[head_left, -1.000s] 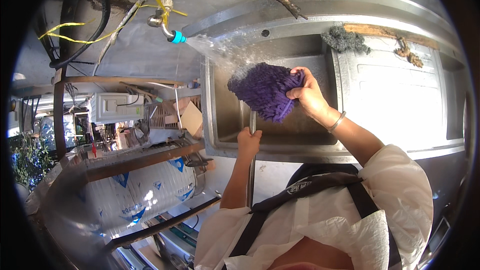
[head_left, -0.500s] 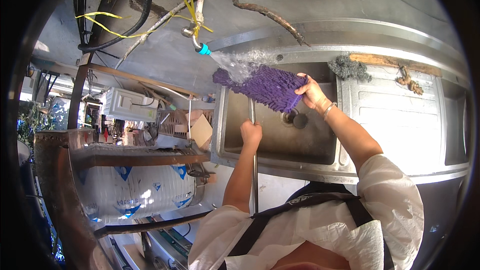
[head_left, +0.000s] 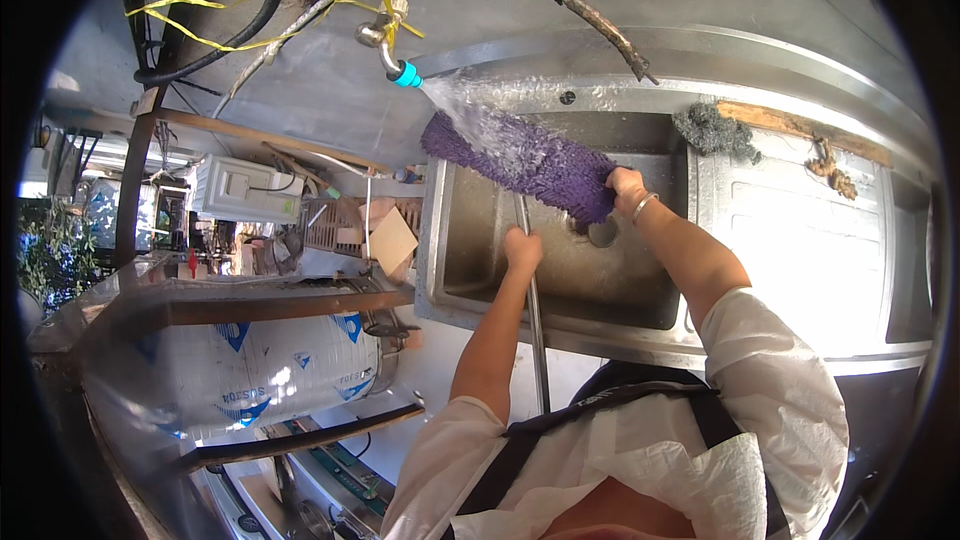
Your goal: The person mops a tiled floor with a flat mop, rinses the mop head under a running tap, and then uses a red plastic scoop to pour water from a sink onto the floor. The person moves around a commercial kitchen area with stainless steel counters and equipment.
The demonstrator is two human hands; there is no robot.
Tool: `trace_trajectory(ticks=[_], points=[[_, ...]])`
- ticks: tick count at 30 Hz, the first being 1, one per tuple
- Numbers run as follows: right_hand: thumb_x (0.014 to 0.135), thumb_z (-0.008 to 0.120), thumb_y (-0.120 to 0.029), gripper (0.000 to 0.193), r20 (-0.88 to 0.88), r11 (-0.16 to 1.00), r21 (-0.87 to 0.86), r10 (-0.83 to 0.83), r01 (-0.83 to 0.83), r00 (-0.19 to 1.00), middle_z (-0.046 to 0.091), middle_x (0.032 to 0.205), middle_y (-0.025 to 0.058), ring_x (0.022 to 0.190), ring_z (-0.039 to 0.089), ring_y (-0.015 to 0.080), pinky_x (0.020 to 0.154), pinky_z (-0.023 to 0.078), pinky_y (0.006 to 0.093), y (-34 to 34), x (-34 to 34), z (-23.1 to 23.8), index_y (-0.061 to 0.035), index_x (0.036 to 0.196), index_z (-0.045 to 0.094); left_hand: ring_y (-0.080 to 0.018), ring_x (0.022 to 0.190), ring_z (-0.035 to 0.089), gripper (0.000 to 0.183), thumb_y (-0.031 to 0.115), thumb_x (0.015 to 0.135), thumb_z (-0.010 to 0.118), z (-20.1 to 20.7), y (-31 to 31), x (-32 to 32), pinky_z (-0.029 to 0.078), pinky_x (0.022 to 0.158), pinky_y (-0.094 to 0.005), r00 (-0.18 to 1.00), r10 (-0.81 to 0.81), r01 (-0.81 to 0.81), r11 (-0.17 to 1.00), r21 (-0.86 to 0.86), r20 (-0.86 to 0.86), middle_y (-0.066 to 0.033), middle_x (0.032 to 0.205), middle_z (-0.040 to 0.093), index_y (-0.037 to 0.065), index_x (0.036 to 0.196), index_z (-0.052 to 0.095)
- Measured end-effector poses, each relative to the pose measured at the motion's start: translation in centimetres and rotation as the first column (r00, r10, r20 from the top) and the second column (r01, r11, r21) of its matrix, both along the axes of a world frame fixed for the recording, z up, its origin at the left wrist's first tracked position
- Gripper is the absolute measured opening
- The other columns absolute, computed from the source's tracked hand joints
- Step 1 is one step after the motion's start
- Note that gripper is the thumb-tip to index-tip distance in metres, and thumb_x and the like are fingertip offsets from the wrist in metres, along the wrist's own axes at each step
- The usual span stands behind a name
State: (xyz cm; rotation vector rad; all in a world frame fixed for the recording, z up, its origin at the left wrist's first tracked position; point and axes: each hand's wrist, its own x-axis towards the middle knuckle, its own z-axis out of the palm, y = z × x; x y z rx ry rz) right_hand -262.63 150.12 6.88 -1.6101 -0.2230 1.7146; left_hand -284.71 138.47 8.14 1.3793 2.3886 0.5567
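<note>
A flat mop head of shaggy purple chenille lies tilted above the sink, its left end under running water. The water sprays from a tap with a turquoise nozzle. My right hand, with a bracelet at its wrist, is closed on the right end of the mop head. Lower down, my left hand wraps round the metal mop handle, which slants from under the head toward my body. The sink's drain is partly hidden behind the mop head.
Grey steel wool and a wooden strip lie along the back of the ribbed drainboard. A bare branch hangs over the sink's back edge. Left of the sink stand a large wrapped cylinder and brown metal bars.
The mop head has turned so its shaggy face shows more fully under the spray. The handle's lower end has swung right, and my left hand has shifted slightly right with it.
</note>
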Motion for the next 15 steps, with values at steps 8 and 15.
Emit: trace_trajectory(ticks=[8,15], points=[[0.072,0.063,-0.002,0.056,-0.129,0.944,-0.256,0.179,-0.208,0.975,0.043,0.134,0.0190,0.120,0.043,0.0375,0.101,0.030,0.0512,0.2,-1.3,-4.8,0.0070,0.124,0.043,-0.0147,0.040,0.046,0.018,0.008,0.078,0.063,0.8,-0.9,-1.0,0.038,0.034,-0.0307,0.765,0.182,-0.078,0.978,-0.192,0.617,-0.0058,0.057,0.047,0.002,0.081,0.046],[0.074,0.062,-0.001,0.053,-0.219,0.972,-0.156,0.137,-0.174,0.966,0.052,0.122,0.0214,0.109,0.053,0.0362,0.097,0.039,0.0483,1.5,-4.3,-12.8,0.0080,0.123,0.044,-0.0166,0.041,0.047,0.016,0.003,0.077,0.059,1.1,0.0,-1.0,0.040,0.034,-0.0334,0.754,0.283,-0.055,0.927,-0.372,0.593,-0.0078,0.059,0.047,0.001,0.086,0.046]])
